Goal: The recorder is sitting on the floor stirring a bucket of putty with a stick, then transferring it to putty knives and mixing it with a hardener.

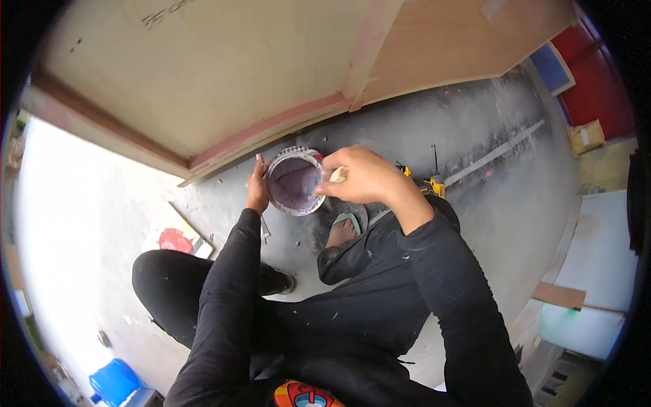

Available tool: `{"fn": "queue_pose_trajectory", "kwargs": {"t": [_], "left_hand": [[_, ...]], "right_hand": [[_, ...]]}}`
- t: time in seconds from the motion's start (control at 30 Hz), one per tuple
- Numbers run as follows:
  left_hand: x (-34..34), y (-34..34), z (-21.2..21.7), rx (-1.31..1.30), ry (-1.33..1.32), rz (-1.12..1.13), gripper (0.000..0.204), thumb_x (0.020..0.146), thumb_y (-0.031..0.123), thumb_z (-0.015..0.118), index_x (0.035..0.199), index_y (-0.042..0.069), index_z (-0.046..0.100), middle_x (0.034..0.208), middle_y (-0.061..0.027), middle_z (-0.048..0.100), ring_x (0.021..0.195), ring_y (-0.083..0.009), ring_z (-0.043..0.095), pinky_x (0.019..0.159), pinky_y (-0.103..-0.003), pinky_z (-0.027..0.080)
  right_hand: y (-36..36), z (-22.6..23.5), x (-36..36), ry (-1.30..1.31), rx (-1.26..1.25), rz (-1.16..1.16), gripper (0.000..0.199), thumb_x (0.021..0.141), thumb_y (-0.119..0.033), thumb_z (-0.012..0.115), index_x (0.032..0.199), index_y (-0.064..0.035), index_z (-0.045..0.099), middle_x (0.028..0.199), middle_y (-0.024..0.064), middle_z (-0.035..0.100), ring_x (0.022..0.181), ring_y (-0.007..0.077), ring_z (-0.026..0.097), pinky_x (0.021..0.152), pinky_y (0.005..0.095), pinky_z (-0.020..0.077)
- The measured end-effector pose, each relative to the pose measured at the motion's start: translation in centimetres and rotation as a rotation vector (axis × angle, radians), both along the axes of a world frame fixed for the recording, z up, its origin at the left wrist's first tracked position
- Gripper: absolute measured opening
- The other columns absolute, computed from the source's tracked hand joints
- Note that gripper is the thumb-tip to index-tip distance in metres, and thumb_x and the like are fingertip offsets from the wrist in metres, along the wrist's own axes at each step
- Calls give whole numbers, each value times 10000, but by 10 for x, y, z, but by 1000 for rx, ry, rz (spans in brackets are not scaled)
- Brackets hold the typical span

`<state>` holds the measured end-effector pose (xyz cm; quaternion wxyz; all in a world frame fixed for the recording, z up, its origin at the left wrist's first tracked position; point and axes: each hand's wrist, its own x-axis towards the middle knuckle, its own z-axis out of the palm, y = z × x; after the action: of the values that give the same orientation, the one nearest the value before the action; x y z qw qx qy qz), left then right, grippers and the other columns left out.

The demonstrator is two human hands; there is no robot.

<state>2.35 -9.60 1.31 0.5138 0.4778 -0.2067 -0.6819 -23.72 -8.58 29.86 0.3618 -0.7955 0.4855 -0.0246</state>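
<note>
Purple-stained inside and round, the small open plastic tub (294, 182) sits at the middle of the view, raised above the grey concrete floor (488, 203) and just below the lower edge of the large pale plywood panel with its reddish timber edging (224, 74). The left hand (257, 186) cups the tub's left wall, its fingers wrapped partly round the side and the thumb near the rim. The right hand (363, 178) is closed in a loose fist at the tub's right rim, pinching a short pale wooden handle (338, 175) that points in toward the tub; what is on the handle's far end cannot be made out.

By its look the tub is light and thin-walled, so it would likely flex if squeezed hard, and whatever purple coating lines it may be wet and slippery at the rim. A hold low on the outer wall, as the left hand has it, seems the safest grip, keeping the fingers off the stained lip and the tub level. The wooden handle looks stiff and light, and a pinch near its end suits it.

Around the hands: both forearms are in black sleeves, the person crouches with 1 bare foot in a green sandal (342, 229) under the tub, and a yellow tool (431, 186) lies on the floor just beyond the right wrist. A blue container (114, 381) stands at the lower left, well apart.
</note>
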Motion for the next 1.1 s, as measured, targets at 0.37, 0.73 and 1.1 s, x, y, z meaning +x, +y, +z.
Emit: {"fn": "queue_pose_trajectory", "kwargs": {"t": [0.37, 0.73, 1.1], "left_hand": [[-6, -3, -9, 64, -16, -210, 761, 984, 633, 479, 1651, 351, 244, 1750, -49, 113, 1564, -486, 72, 1094, -828, 159], [-35, 12, -16, 23, 53, -172, 751, 1014, 588, 510, 1618, 226, 249, 1678, -81, 270, 1413, -415, 468, 1093, -574, 446], [-124, -23, -19, 93, -105, -301, 715, 980, 606, 635, 1471, 96, 531, 1430, -90, 565, 1165, -323, 641, 995, -481, 543]], "right_hand": [[-34, 1, -13, 37, -81, 12, 335, 808, -387, 822, 915, -74, 774, 907, 188, 751, 919, 379, 724, 792, 463, 556], [-60, 0, -40, -77, 96, -309, 404, 841, -422, 788, 932, -29, 756, 974, 212, 756, 961, 358, 734, 847, 442, 561], [-59, 0, -70, 100, -80, -490, 320, 860, -400, 771, 948, -93, 777, 942, 150, 768, 924, 346, 732, 828, 435, 562]]}}
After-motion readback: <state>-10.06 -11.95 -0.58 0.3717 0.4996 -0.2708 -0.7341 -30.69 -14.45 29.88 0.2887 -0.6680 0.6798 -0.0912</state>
